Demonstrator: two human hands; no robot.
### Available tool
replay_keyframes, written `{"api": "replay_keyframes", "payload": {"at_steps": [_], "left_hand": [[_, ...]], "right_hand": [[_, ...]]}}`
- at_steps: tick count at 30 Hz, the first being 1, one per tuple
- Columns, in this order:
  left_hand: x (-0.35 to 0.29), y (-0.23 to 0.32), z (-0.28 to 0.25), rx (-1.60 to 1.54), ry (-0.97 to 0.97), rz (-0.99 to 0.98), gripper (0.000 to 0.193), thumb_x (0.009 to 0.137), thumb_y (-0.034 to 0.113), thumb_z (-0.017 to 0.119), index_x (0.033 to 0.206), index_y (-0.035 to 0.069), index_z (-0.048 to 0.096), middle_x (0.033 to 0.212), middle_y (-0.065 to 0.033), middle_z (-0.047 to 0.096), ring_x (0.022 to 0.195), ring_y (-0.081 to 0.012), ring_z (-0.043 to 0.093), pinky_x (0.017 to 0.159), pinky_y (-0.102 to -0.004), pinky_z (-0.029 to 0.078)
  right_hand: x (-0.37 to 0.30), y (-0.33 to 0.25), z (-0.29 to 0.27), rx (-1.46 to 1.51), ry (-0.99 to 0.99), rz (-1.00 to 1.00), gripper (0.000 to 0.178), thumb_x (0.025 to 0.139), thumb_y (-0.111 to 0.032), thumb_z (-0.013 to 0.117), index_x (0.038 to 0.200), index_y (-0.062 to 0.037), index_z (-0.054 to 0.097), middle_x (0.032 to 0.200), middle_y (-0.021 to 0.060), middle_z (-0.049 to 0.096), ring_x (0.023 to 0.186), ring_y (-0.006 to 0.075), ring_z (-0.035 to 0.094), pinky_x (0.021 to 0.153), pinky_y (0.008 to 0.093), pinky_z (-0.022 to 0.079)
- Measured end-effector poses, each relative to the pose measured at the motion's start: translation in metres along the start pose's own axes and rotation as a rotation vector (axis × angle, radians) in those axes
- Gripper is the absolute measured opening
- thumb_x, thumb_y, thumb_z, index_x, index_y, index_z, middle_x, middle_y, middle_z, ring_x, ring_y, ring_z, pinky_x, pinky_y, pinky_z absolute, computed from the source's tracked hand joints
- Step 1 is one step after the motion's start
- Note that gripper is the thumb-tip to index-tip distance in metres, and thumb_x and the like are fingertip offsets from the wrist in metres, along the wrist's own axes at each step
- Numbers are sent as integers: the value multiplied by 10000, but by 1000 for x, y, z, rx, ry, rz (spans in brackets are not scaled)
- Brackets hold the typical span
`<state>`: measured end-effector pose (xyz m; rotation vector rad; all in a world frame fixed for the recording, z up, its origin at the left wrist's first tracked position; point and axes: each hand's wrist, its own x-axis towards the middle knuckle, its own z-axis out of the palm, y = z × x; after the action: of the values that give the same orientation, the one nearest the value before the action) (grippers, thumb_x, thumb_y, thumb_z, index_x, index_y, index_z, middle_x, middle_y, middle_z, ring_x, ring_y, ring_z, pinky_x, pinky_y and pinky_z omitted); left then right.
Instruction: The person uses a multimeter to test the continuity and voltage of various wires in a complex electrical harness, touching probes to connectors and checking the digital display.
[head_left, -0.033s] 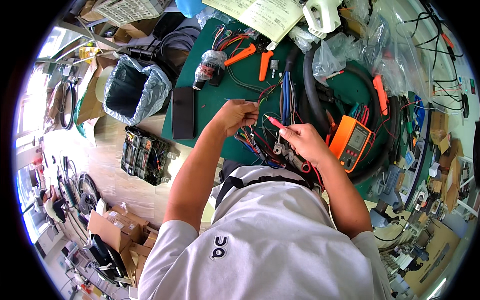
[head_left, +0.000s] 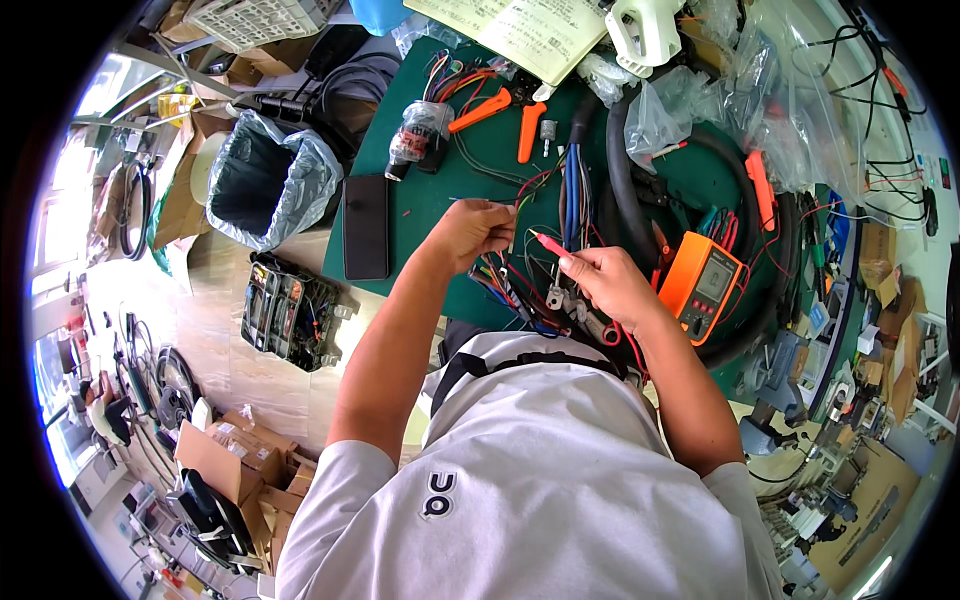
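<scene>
Green desk (head_left: 425, 222) carries cables (head_left: 617, 150). At its near side, left fingers (head_left: 497, 216) pinch a thin wire (head_left: 523, 200), right fingers (head_left: 573, 268) grip a red probe (head_left: 551, 245); nothing visibly changed, so both seem steady.

The green tabletop (head_left: 413, 215) looks smooth and mostly matt. By its left edge, the dark phone (head_left: 366, 227) has a slick, glassy face. At the far edge I see the notebook (head_left: 535, 40), its paper pages dull; toward the far right corner, clear plastic bags (head_left: 770, 120) crinkle and shine. The meter (head_left: 702, 288) and probe (head_left: 551, 245) look like smooth plastic, the thick black cable (head_left: 618, 150) matt and rubbery.
</scene>
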<state>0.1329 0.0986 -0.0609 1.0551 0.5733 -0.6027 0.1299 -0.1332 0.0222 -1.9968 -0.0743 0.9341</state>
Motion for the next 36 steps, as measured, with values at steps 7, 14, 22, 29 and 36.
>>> {"api": "replay_keyframes", "payload": {"at_steps": [7, 14, 22, 29, 36], "left_hand": [[7, 6, 9, 459, 89, -10, 237, 858, 221, 732, 839, -8, 672, 725, -17, 613, 624, -92, 543, 551, -227, 445], [4, 15, 6, 243, 0, 7, 314, 831, 285, 779, 847, -6, 662, 713, -19, 602, 610, -83, 538, 534, -215, 460], [6, 13, 5, 256, -10, 23, 334, 826, 305, 784, 832, -1, 651, 684, -11, 603, 569, -84, 558, 507, -210, 462], [4, 16, 13, 271, -38, 40, 327, 833, 295, 776, 835, -8, 650, 687, -27, 617, 552, -104, 575, 496, -213, 464], [2, 19, 18, 283, -59, 53, 328, 847, 301, 755, 856, -10, 652, 735, -46, 626, 608, -115, 584, 551, -239, 482]], "right_hand": [[7, 2, -2, -96, -39, 6, 399, 929, -335, 629, 847, 53, 677, 582, 41, 512, 554, 107, 442, 528, 322, 378], [11, -5, 6, -20, -53, 0, 384, 956, -326, 613, 753, -2, 641, 554, -51, 425, 496, 49, 359, 445, 265, 301], [9, -4, -4, 96, -48, 137, 416, 926, -344, 632, 922, 67, 700, 579, 40, 536, 536, 105, 465, 518, 305, 405], [11, -4, -2, 51, -109, 68, 375, 951, -349, 618, 854, 9, 671, 563, -59, 431, 464, 38, 346, 426, 242, 288], [8, -3, 2, 24, -91, 103, 400, 958, -377, 592, 875, 5, 679, 571, -17, 523, 505, 52, 470, 456, 260, 371]]}}
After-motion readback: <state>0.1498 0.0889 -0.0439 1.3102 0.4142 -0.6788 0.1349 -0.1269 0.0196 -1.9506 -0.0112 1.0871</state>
